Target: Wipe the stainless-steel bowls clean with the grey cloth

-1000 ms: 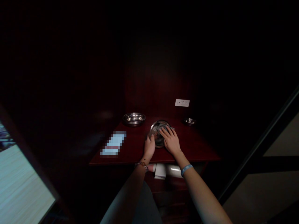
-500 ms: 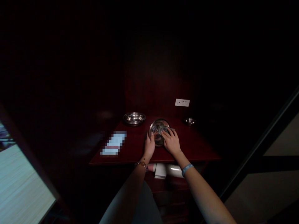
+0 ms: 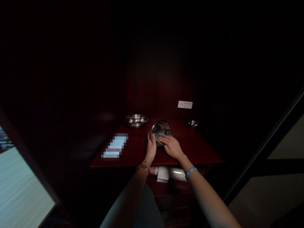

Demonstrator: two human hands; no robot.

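A shiny metal bowl (image 3: 162,125) is tilted with its opening toward me, above the dark red desk top (image 3: 133,155). My left hand (image 3: 151,147) grips its left rim, thumb on the inside and fingers behind. Inside the bowl, my right hand (image 3: 173,146) presses a greyish cloth (image 3: 160,138) against the lower part of the inner wall. The fingers of that hand lie closed over the cloth, which they partly hide. Dim light blurs the cloth's edges.
Stacked metal bowls (image 3: 136,120) stand at the back left, a small metal bowl (image 3: 193,123) at the back right. A pixelated pale sheet (image 3: 116,146) lies on the left. A white socket panel (image 3: 185,104) is on the back wall. Below sits a pale roll (image 3: 177,174) beside a white box (image 3: 162,174).
My right hand has slid the cloth down and left inside the bowl. The bowl has turned and shifted slightly left, still in my left hand.
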